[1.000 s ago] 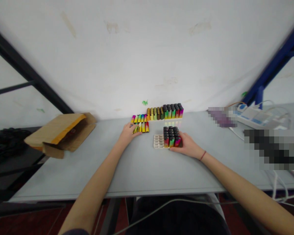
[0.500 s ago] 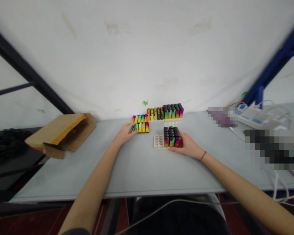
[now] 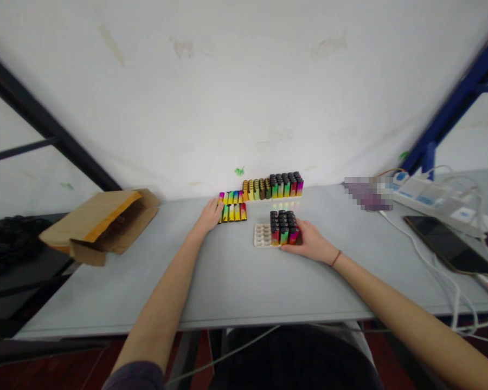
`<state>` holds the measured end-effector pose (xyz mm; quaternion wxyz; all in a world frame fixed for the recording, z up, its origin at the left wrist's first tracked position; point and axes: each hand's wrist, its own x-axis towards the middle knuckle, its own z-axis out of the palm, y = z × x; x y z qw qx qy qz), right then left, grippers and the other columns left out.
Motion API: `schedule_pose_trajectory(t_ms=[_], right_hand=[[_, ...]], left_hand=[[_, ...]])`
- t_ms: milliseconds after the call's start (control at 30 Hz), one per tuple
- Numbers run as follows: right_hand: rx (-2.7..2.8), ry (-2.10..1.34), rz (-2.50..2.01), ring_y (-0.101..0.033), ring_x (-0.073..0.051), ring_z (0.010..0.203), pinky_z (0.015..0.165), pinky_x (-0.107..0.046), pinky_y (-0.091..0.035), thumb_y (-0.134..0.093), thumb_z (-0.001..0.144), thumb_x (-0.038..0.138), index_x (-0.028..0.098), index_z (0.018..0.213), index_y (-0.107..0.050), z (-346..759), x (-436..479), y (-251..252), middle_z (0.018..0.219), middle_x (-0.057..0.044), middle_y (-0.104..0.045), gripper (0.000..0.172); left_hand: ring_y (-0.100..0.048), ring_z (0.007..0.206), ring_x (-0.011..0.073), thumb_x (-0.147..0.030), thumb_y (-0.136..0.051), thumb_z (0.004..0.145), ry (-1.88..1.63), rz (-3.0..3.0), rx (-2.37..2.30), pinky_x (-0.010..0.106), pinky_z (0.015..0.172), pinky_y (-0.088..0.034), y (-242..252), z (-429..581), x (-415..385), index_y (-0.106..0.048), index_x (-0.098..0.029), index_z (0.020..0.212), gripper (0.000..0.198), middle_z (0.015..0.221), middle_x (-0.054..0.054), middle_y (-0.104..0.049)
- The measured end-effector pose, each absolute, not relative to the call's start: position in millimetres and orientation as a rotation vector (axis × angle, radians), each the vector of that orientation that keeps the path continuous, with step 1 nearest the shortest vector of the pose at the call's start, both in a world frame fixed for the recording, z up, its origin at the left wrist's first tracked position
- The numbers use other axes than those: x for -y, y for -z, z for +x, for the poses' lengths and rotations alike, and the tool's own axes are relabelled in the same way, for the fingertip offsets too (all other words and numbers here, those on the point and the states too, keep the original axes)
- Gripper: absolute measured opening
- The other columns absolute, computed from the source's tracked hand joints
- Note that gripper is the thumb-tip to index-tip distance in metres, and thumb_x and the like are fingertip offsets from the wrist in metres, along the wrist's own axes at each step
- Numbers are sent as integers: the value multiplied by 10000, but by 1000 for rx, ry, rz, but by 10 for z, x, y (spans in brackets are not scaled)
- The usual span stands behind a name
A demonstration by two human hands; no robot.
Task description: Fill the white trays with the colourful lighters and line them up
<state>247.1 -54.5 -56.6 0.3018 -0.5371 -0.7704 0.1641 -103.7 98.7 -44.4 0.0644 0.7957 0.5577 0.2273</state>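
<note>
My right hand (image 3: 310,241) is closed around the right end of a white tray (image 3: 262,236) with holes. Upright lighters (image 3: 283,227) with black tops and bright sleeves fill the tray's right part, while holes on its left side stand bare. My left hand (image 3: 210,216) lies with fingers stretched out against the left end of two rows of lighters lying on the table. The front row (image 3: 234,213) and the back row (image 3: 231,197) are multicoloured. My left fingertips touch the leftmost ones; whether they hold one is hidden.
Against the wall stand a full rack of black-topped lighters (image 3: 287,185) and a group of yellow and dark ones (image 3: 257,189). An open cardboard box (image 3: 101,219) lies to the left. A phone (image 3: 449,244), white cables and a power strip (image 3: 439,203) are at the right.
My left hand has shifted slightly left and back, off the front row, uncovering more of its left end. My right hand and the tray stay where they were.
</note>
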Motion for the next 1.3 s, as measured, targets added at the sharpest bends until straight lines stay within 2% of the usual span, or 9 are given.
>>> schedule_pose_trajectory(t_ms=[133, 233, 333, 400, 500, 600, 967, 1100, 1300], right_hand=[[2047, -443, -1434, -678, -376, 1043, 928, -521, -545, -829, 750, 571, 145, 1374, -575, 2469, 541, 567, 1175, -171, -735, 797], [2047, -437, -1404, -684, -368, 1040, 928, -514, -546, -838, 744, 563, 164, 1375, -578, 2481, 532, 575, 1172, -159, -741, 790], [2051, -435, -1369, -688, -363, 1032, 919, -509, -548, -853, 730, 539, 173, 1380, -576, 2497, 525, 573, 1179, -153, -743, 795], [2060, -440, -1362, -692, -356, 1022, 913, -501, -551, -857, 723, 521, 178, 1366, -584, 2502, 524, 563, 1183, -149, -742, 778], [2070, -444, -1377, -690, -360, 1024, 911, -499, -553, -848, 728, 506, 159, 1361, -580, 2497, 526, 550, 1183, -163, -740, 770], [2073, -445, -1372, -684, -368, 1046, 928, -507, -546, -840, 736, 505, 144, 1392, -556, 2488, 526, 557, 1207, -175, -732, 800], [2072, -433, -1398, -684, -363, 1039, 930, -496, -547, -836, 743, 481, 160, 1381, -566, 2472, 536, 555, 1188, -153, -738, 763], [2076, -434, -1395, -686, -365, 1036, 929, -502, -548, -830, 749, 477, 137, 1370, -565, 2480, 531, 558, 1196, -168, -733, 757], [2063, -416, -1375, -683, -374, 1039, 926, -514, -547, -840, 744, 484, 159, 1369, -572, 2491, 522, 601, 1194, -162, -737, 754]], left_hand=[[-396, 1539, 318, -528, -336, 1034, -714, 2468, -1565, 529, 1286, -285, 346, -900, -785, -509, -91, 1501, 663, 1611, 224, -479], [-369, 1556, 348, -632, -552, 943, -660, 2523, -1255, 518, 1295, -281, 286, -594, -481, -469, -129, 1553, 795, 1641, 208, -445], [-434, 1508, 401, -667, -817, 724, -591, 2403, -966, 542, 1259, -333, 272, -199, -195, -383, -138, 1608, 1118, 1628, 230, -454], [-522, 1433, 400, -612, -870, 690, -616, 2296, -829, 542, 1207, -404, 272, 17, -93, -402, -144, 1586, 1114, 1564, 230, -529], [-647, 1263, 373, -533, -880, 709, -593, 2176, -710, 508, 1091, -512, 256, 168, -76, -512, -140, 1469, 931, 1402, 204, -659], [-684, 1153, 319, -499, -857, 739, -607, 2105, -719, 451, 1004, -558, 240, 157, -118, -555, -146, 1361, 776, 1282, 165, -703], [-581, 760, 153, -379, -727, 816, -687, 2132, -838, 313, 747, -513, 354, 139, -73, -467, -189, 1204, 504, 916, 6, -597], [-599, 798, 161, -386, -690, 838, -782, 2113, -858, 330, 798, -525, 393, 176, -46, -456, -195, 1249, 510, 963, 14, -611], [-643, 1015, 216, -389, -680, 854, -937, 2059, -850, 413, 985, -528, 407, 207, -53, -474, -181, 1324, 554, 1148, 94, -662]])
